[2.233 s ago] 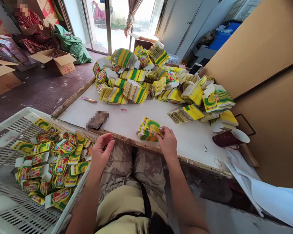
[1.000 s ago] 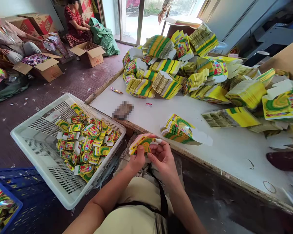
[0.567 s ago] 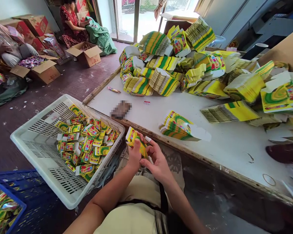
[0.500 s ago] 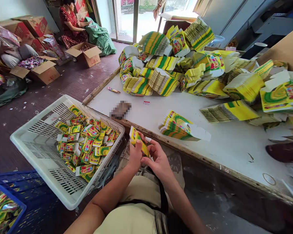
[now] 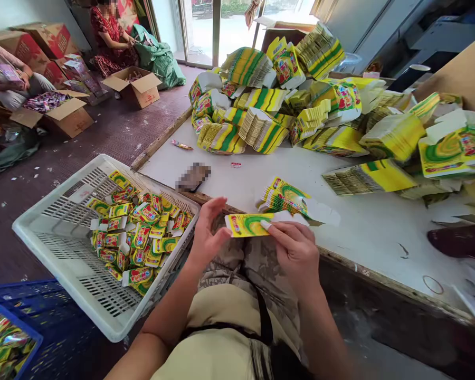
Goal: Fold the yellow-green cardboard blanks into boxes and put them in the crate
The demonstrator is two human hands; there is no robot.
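My right hand (image 5: 296, 248) pinches a flat yellow-and-green printed carton (image 5: 247, 224) by its right part, fingers on top. The carton lies level over my lap at the table's near edge, its white flap to the right. My left hand (image 5: 209, 232) is open, thumb and fingers apart, at the carton's left end; whether the thumb touches it I cannot tell. Just beyond my right hand, a fanned stack of the same cartons (image 5: 283, 198) rests on the white table (image 5: 237, 182). To my left, a white basket (image 5: 114, 330) holds many small filled-out cartons (image 5: 142, 237).
Bundles of flat cartons (image 5: 261, 100) are heaped across the table's far side. A blurred-out flat object (image 5: 193, 177) and a small wrapped stick (image 5: 181, 145) lie nearer. A blue crate (image 5: 59, 322) stands at lower left. Two people sit beside open cardboard boxes (image 5: 136, 87) beyond.
Both hands were together on an upright carton. Now they are apart: the left has opened, and the right has moved right and holds a carton lying flat.
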